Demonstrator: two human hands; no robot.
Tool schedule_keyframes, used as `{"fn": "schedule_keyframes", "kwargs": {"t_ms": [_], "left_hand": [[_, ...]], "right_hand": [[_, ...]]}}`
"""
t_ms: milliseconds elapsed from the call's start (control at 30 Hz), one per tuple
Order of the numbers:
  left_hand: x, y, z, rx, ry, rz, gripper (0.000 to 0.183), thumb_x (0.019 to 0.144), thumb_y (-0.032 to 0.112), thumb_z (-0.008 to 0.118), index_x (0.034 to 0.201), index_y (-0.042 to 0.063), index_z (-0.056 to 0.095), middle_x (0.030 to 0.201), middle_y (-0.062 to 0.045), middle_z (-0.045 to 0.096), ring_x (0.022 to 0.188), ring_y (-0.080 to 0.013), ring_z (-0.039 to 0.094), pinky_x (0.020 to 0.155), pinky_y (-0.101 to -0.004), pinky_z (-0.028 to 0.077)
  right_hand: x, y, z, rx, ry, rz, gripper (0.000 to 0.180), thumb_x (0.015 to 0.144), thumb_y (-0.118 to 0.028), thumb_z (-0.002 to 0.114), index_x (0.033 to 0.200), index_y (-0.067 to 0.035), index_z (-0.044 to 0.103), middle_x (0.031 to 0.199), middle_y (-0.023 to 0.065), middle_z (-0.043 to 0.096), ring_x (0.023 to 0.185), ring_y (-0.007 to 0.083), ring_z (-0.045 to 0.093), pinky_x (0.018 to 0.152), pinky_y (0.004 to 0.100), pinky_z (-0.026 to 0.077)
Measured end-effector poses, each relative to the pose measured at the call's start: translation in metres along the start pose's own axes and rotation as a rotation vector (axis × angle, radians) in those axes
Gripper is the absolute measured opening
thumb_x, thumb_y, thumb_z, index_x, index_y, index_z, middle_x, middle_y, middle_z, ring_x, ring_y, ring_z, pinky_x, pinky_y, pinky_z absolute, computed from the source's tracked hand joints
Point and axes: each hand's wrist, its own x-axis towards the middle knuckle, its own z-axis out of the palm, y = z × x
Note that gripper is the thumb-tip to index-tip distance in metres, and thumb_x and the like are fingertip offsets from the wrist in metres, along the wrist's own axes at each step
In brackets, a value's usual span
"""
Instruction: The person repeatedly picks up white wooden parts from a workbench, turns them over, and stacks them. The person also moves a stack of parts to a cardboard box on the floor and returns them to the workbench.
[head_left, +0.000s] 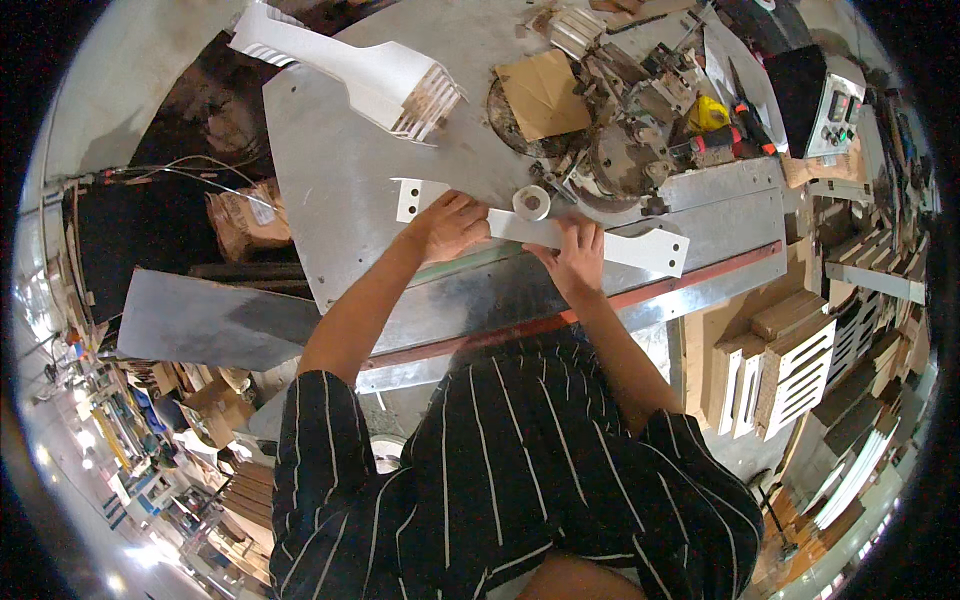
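A long white flat part (645, 252) with two dark holes at each widened end lies across the metal work surface before me. My left hand (453, 226) grips it left of its middle, fingers curled over the far edge. Right of the middle, my right hand (571, 251) pinches it between thumb and fingers. A roll of white tape (532, 202) touches or nearly touches its far edge between my hands. At the upper left lies a stack of similar white parts (367, 75) with slotted-looking, fanned ends.
Brown cardboard (544, 95) lies on a round metal piece. Right of it are metal fixtures (626, 161), a yellow tape measure (707, 114) and red-black pliers (752, 124). A control box (832, 116) stands far right. A red strip (525, 330) runs along the near edge.
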Motion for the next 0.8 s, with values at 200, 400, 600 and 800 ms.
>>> {"fn": "schedule_keyframes", "kwargs": {"t_ms": [200,400,600,800], "left_hand": [[-0.024,-0.008,0.004,0.009,0.030,-0.059,0.033,0.091,0.029,0.087,0.114,0.015,0.069,0.144,-0.014,0.068,0.129,-0.0384,0.061,0.111,-0.0546,0.051],[-0.035,-0.013,-0.016,0.017,-0.078,-0.146,0.028,0.102,0.033,0.079,0.119,0.015,0.067,0.137,-0.012,0.069,0.130,-0.0370,0.061,0.113,-0.0534,0.050],[-0.062,-0.027,-0.005,-0.027,-0.014,-0.176,0.031,0.097,0.030,0.084,0.117,0.009,0.073,0.144,-0.018,0.069,0.134,-0.0431,0.063,0.116,-0.0569,0.050],[-0.075,-0.029,-0.015,-0.011,-0.053,-0.293,0.049,0.100,0.035,0.083,0.138,0.008,0.068,0.148,-0.017,0.067,0.136,-0.0425,0.061,0.120,-0.0563,0.049]], "right_hand": [[0.000,0.032,-0.044,-0.129,-0.009,-0.165,0.068,0.084,-0.048,0.095,0.143,-0.024,0.072,0.137,0.0113,0.062,0.126,0.0415,0.057,0.111,0.0597,0.046],[-0.028,0.110,-0.098,-0.252,0.009,-0.138,0.065,0.084,-0.048,0.095,0.142,-0.025,0.076,0.139,0.0089,0.062,0.130,0.0391,0.056,0.113,0.0583,0.044],[-0.051,0.129,-0.118,-0.270,0.019,0.112,0.077,0.088,-0.059,0.089,0.153,-0.022,0.069,0.145,0.0113,0.063,0.134,0.0396,0.057,0.117,0.0599,0.041],[-0.045,0.125,-0.096,-0.148,-0.005,0.091,0.094,0.086,-0.058,0.093,0.157,-0.004,0.062,0.133,0.0190,0.071,0.122,0.0422,0.065,0.110,0.0562,0.049]]}}
